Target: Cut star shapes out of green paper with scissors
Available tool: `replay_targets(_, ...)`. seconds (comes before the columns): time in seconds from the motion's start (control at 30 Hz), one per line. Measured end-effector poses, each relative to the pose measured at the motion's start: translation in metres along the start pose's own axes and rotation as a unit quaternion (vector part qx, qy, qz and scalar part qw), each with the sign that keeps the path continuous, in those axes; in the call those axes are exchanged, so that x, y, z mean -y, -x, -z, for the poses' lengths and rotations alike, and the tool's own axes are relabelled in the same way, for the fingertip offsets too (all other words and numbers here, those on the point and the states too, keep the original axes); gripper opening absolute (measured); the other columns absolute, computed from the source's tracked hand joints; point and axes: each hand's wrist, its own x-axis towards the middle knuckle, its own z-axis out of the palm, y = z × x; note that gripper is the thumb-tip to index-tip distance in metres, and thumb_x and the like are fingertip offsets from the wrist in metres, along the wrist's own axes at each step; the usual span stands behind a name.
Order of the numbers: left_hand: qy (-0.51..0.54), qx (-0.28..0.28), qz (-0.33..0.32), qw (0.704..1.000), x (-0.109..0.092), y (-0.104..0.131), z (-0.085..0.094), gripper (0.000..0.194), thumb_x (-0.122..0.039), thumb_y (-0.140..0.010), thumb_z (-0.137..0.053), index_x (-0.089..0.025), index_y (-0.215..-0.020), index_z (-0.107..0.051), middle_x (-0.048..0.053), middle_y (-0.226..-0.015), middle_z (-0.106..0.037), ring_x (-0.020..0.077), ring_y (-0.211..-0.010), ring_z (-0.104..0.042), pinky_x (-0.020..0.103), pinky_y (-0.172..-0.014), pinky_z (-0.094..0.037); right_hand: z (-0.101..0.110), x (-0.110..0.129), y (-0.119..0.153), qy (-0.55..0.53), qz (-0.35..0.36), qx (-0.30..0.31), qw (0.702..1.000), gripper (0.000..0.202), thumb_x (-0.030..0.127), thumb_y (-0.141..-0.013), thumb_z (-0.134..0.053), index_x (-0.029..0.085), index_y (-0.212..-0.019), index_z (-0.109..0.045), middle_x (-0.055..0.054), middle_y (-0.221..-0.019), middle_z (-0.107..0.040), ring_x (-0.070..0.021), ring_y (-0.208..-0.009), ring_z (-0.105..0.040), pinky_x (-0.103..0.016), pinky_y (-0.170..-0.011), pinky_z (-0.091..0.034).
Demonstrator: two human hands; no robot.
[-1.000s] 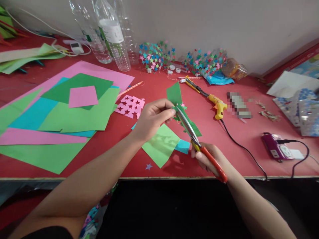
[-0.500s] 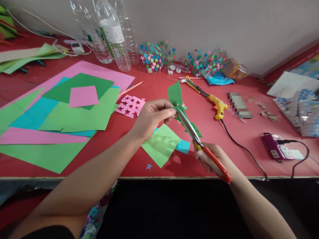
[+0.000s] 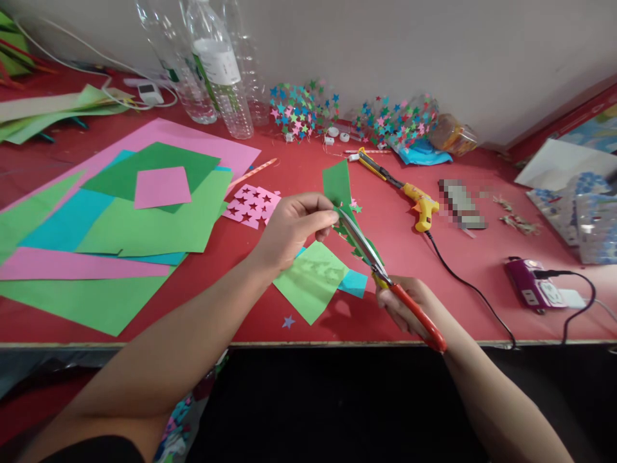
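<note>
My left hand pinches the edge of a dark green paper above the table. Red-handled scissors are in my right hand, their blades pointing up and left along the green paper, the tips close to my left fingertips. Part of the paper lies behind the blades. Below my hands lie a light green square and a blue piece. A small purple star rests near the table's front edge. Pink paper with star-shaped holes lies left of my left hand.
Coloured sheets cover the left of the red table. Plastic bottles and star-filled clear containers stand along the wall. A yellow glue gun with a black cable and a purple power adapter lie right.
The dark green paper has shifted and turned slightly, its lower end now more behind the scissors. Both hands stay in nearly the same place.
</note>
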Motion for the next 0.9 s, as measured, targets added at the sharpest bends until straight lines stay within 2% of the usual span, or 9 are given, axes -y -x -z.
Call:
replay_targets(0.4, -0.003, -0.005, 0.006, 1.0, 0.0026, -0.0012, 0.0, 0.011, -0.018, -0.073, -0.063, -0.018, -0.062, -0.063, -0.002, -0.052, -0.054, 0.0071, -0.047, -0.048, 0.022, -0.047, -0.04, -0.0006, -0.0006, -0.0012, 0.003, 0.004, -0.006, 1.0, 0.041, 0.055, -0.084, -0.057, 0.02, -0.067, -0.047, 0.007, -0.04, -0.042, -0.0062, -0.035, -0.033, -0.022, -0.04, -0.025)
replay_targets(0.63, -0.003, 0.012, -0.011, 1.0, 0.002, -0.0024, 0.0024, 0.01, -0.019, -0.075, -0.062, -0.018, -0.065, -0.064, -0.002, -0.056, -0.058, 0.0083, -0.051, -0.053, 0.023, -0.052, -0.045, 0.0004, -0.0081, -0.005, 0.01, 0.019, -0.006, 1.0, 0.043, 0.058, -0.083, -0.057, 0.019, -0.067, -0.047, 0.007, -0.04, -0.043, -0.0067, -0.036, -0.035, -0.022, -0.042, -0.025)
replay_targets(0.77, -0.03, -0.014, -0.035, 0.999, 0.0007, -0.0027, 0.0031, 0.009, -0.019, -0.076, -0.062, -0.018, -0.067, -0.064, -0.002, -0.056, -0.058, 0.0091, -0.053, -0.053, 0.024, -0.054, -0.046, -0.0003, -0.0064, -0.0043, 0.007, 0.016, -0.003, 1.0, 0.045, 0.061, -0.083, -0.055, 0.019, -0.068, -0.047, 0.007, -0.041, -0.042, -0.0072, -0.036, -0.034, -0.022, -0.042, -0.025)
replay_targets(0.9, -0.073, -0.025, -0.056, 0.995, 0.0003, 0.0008, -0.0013, 0.009, -0.02, -0.077, -0.061, -0.019, -0.068, -0.062, -0.002, -0.056, -0.055, 0.0092, -0.053, -0.051, 0.023, -0.052, -0.042, -0.0017, -0.0052, -0.0033, -0.001, 0.041, 0.008, 0.999, 0.05, 0.067, -0.084, -0.051, 0.019, -0.071, -0.049, 0.006, -0.044, -0.043, -0.0078, -0.038, -0.036, -0.023, -0.043, -0.028)
